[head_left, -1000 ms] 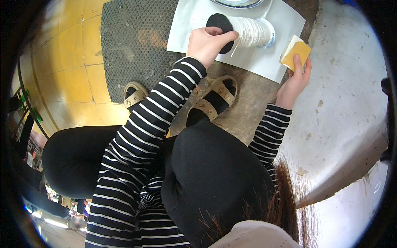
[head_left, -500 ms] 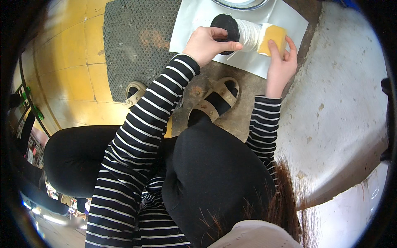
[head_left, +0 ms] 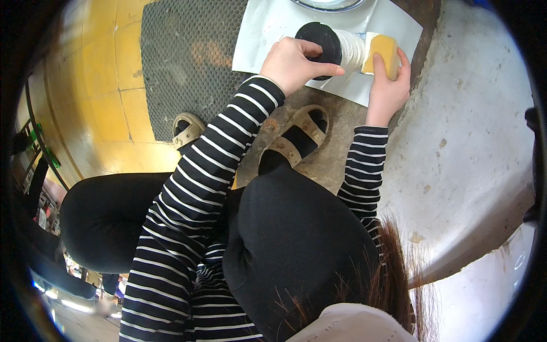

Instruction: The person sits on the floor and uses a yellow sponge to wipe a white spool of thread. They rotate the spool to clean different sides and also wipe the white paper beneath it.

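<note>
My left hand [head_left: 290,67] grips the black end disc of a spool [head_left: 353,50] wound with white cord. Its thumb lies along the near edge of the disc and the other fingers curl over its face. In my right hand [head_left: 388,94] is a yellow sponge block [head_left: 386,51], pinched between thumb and fingers. White, wet-looking matter coats the sponge's left side, which faces the far end of the spool. That end of the spool is partly hidden by the sponge. Both things are held over a white sheet [head_left: 259,34].
A round container with a shiny rim [head_left: 330,9] and pale contents stands on the sheet at the top edge. A dark textured mat [head_left: 182,62] lies at left, on yellow floor tiles [head_left: 105,108]. A pale, worn surface [head_left: 461,131] rises along the right. My sandalled feet are below the sheet.
My left hand has shifted slightly right with the spool, whose black disc now faces me more. The sponge has moved a little to the right.
</note>
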The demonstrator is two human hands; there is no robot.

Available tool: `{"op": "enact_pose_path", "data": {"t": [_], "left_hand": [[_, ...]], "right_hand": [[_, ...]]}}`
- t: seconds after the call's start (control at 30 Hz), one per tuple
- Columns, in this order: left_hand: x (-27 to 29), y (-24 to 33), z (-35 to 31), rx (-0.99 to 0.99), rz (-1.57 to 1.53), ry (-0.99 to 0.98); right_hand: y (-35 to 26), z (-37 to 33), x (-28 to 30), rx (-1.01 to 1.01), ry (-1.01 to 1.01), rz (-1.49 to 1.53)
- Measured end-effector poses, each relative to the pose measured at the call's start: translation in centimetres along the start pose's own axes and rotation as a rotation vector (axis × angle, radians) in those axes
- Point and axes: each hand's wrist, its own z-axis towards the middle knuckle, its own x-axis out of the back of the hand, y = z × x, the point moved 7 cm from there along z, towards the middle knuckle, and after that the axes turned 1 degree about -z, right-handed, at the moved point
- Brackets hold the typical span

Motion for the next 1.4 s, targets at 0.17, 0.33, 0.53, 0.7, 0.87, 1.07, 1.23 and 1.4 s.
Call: {"op": "enact_pose_path", "data": {"t": [0.17, 0.33, 0.53, 0.7, 0.87, 1.07, 1.23, 1.4], "left_hand": [[0.7, -0.7, 0.0, 0.006, -0.007, 0.027], [0.9, -1.3, 0.0, 0.033, -0.019, -0.039], [0.9, -0.9, 0.5, -0.003, -0.045, -0.011], [1.0, -1.9, 0.3, 0.070, -0.112, -0.129], [1.9, -3.7, 0.8, 0.090, -0.155, -0.106], [2.4, -5.7, 0.9, 0.142, -0.250, -0.158], [2.6, -5.7, 1.2, 0.135, -0.259, -0.188], [2.6, -5.4, 1.1, 0.118, -0.207, -0.210]], "right_hand": [[-2.9, -2.4, -0.6, 0.005, -0.099, 0.194], [-3.8, -3.1, -0.2, 0.182, -0.107, 0.165], [0.8, -0.9, 0.2, -0.047, -0.046, 0.085], [-0.5, -2.5, -0.8, -0.095, -0.101, 0.181], [-4.2, -5.6, -0.7, 0.169, -0.153, 0.136], [-3.4, -7.0, 0.3, 0.265, -0.272, 0.061], [-0.9, -4.3, 1.9, 0.005, -0.156, 0.252], [-1.3, -1.4, -0.2, -0.042, -0.163, 0.208]]}}
